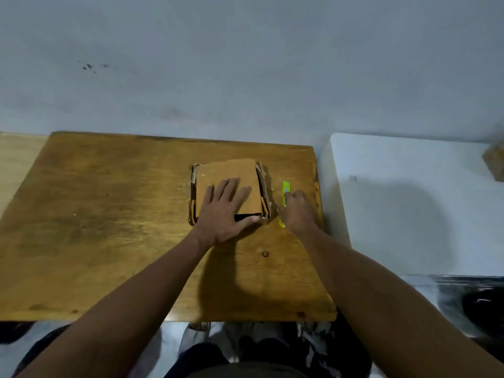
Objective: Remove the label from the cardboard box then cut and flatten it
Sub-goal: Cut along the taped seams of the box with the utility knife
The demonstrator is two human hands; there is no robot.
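A flattened brown cardboard box (231,173) lies as a stack of torn-edged layers on the wooden table (109,214), right of the middle. My left hand (223,211) presses flat on its top panel with the fingers spread. Just right of the box lies a bright green utility knife (285,190), pointing away from me. My right hand (296,211) covers the knife's near half with the fingers curled around its handle. No label shows on the cardboard.
A white surface (395,200) adjoins the table on the right, with a brown object (495,162) at its far right edge. A pale wall rises behind. A dark item (482,304) sits at the lower right, and clothing lies below the table's near edge.
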